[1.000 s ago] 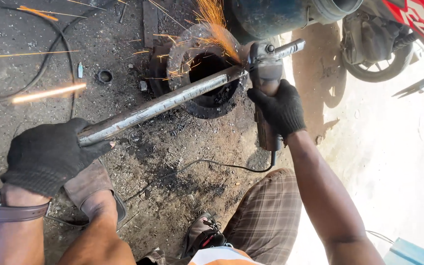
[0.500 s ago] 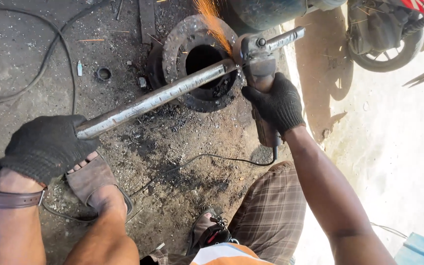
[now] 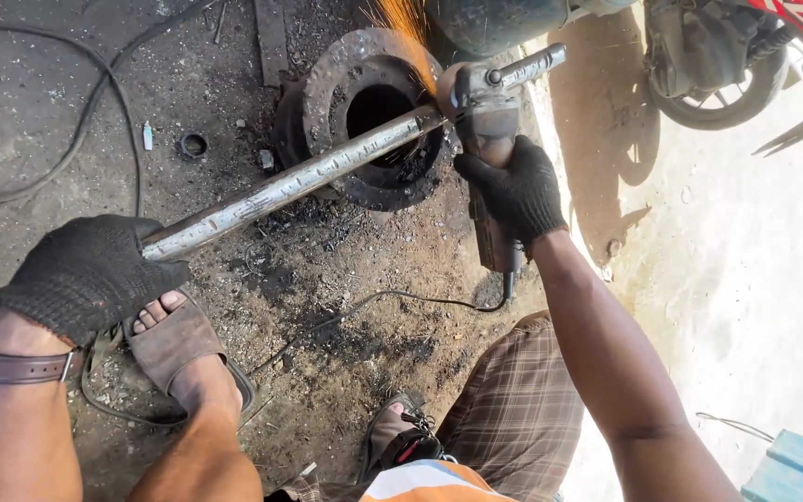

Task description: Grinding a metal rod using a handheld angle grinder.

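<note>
The steel pipe [image 3: 299,181] lay slanting across the dirt floor, its far end resting over the round iron flange [image 3: 364,112], which serves as the landmark here. The gloved left hand [image 3: 85,274] was wrapped tight round the pipe's near end, well apart from the flange, just above a sandalled foot [image 3: 183,349]. The gloved right hand [image 3: 513,191] was clenched on the body of an angle grinder [image 3: 485,121], whose disc met the pipe at the flange's right edge, throwing orange sparks [image 3: 406,28] upward.

The pipe looked rigid and fairly heavy, rough rather than slippery, and likely hot near the cut; the safest hold seemed the cool near end, away from the flange. The grinder's cable [image 3: 374,307] trailed on the ground below the flange, between the feet, a likely snag. A small ring [image 3: 194,144] lay left of the flange, and a motorcycle [image 3: 717,56] stood to its right.
</note>
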